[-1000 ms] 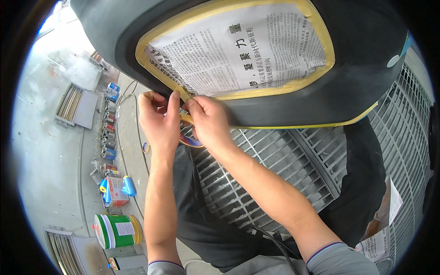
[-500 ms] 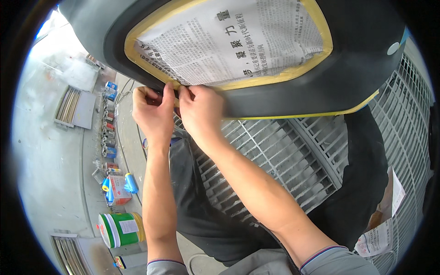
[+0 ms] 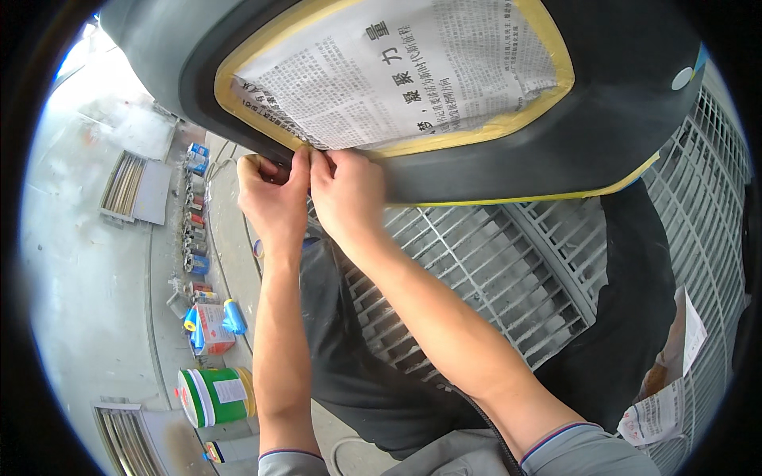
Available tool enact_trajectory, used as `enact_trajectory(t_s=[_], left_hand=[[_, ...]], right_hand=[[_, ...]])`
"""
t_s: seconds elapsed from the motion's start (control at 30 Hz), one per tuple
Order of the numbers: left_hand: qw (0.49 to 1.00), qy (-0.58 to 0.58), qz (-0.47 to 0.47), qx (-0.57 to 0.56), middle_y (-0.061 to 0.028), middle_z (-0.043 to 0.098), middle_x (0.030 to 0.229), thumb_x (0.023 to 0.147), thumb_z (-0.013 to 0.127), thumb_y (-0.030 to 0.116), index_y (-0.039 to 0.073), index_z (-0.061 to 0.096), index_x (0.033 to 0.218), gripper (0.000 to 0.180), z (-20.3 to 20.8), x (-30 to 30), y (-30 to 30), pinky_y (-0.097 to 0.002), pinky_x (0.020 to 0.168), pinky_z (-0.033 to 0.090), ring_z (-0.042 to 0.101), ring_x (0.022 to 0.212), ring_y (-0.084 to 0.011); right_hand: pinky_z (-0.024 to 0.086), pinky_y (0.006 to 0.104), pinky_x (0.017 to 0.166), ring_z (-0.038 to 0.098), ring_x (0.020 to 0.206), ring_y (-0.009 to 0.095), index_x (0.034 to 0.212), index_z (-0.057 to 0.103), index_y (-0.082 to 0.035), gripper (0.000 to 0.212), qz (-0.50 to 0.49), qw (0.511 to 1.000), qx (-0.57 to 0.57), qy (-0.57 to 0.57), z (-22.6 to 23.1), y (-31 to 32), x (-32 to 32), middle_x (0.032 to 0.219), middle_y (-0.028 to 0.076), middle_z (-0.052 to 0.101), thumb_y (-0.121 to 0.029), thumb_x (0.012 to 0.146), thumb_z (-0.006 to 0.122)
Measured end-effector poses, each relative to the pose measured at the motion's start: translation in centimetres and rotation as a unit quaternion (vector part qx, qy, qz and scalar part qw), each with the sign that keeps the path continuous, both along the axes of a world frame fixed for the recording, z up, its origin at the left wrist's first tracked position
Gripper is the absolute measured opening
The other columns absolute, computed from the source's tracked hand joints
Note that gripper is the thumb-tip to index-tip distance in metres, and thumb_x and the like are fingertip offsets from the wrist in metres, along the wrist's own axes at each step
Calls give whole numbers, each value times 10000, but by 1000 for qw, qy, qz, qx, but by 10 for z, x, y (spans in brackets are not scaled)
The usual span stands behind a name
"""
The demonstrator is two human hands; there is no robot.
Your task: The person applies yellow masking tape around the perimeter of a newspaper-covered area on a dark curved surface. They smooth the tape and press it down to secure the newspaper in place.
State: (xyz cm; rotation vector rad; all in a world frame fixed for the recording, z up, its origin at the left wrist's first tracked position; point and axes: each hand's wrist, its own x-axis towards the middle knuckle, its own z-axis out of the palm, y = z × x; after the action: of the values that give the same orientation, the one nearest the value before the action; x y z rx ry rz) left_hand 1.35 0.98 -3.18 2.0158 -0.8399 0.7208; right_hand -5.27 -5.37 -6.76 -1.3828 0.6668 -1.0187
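Observation:
A large dark grey moulded panel (image 3: pixel 476 176), like a car bumper, fills the upper part of the view. Newspaper (image 3: pixel 341 71) covers its opening, bordered all round by yellow masking tape (image 3: pixel 456 139). At the lower left corner of that border, my left hand (image 3: pixel 274 198) is closed, thumb and finger pinched at the tape. My right hand (image 3: pixel 347 194) sits right beside it in the same pinch, the two thumbs nearly touching. The fingertips hide most of the bit of tape between them. Another yellow tape line (image 3: pixel 508 203) follows the panel's lower edge.
Below the panel lies a metal floor grating (image 3: pixel 468 270), with my dark-trousered legs over it. Along the left wall stand several paint cans (image 3: pixel 197 263), a carton (image 3: pixel 214 329), blue rolls (image 3: pixel 233 317) and a green bucket (image 3: pixel 226 397). Loose newspaper (image 3: pixel 655 416) lies at the lower right.
Both hands stay pinched at the same corner and have drawn slightly closer together. The tape strip seen between them earlier is now mostly hidden. The view has shifted a little.

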Motion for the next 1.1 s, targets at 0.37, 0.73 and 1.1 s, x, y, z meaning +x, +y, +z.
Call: enact_trajectory(t_s=[0.37, 0.73, 1.1], left_hand=[[1000, -20, -14, -18, -24, 558, 731, 862, 938, 228, 31, 515, 841, 466, -8, 3, 0, -320, 597, 464, 481, 646, -130], [999, 25, 17, 15, -45, 597, 737, 853, 937, 270, 21, 537, 862, 472, -12, 1, -2, -325, 617, 498, 543, 648, -142], [1000, -3, 28, 7, -53, 593, 739, 858, 934, 257, 17, 516, 853, 482, -19, 2, -4, -338, 616, 501, 556, 647, -157]], right_hand=[[531, 356, 614, 707, 620, 179, 1048, 780, 43, 201, 26, 996, 43, -73, -15, 2, -9, 734, 168, 740, -145, 1037, 708], [541, 379, 650, 691, 623, 273, 1112, 778, 18, 182, -9, 996, -11, -91, -25, 6, -8, 786, 200, 740, -113, 1041, 673], [520, 348, 629, 635, 617, 176, 1266, 747, 20, 246, 42, 993, -29, -104, -32, 5, -17, 785, 165, 724, -99, 1085, 629]])
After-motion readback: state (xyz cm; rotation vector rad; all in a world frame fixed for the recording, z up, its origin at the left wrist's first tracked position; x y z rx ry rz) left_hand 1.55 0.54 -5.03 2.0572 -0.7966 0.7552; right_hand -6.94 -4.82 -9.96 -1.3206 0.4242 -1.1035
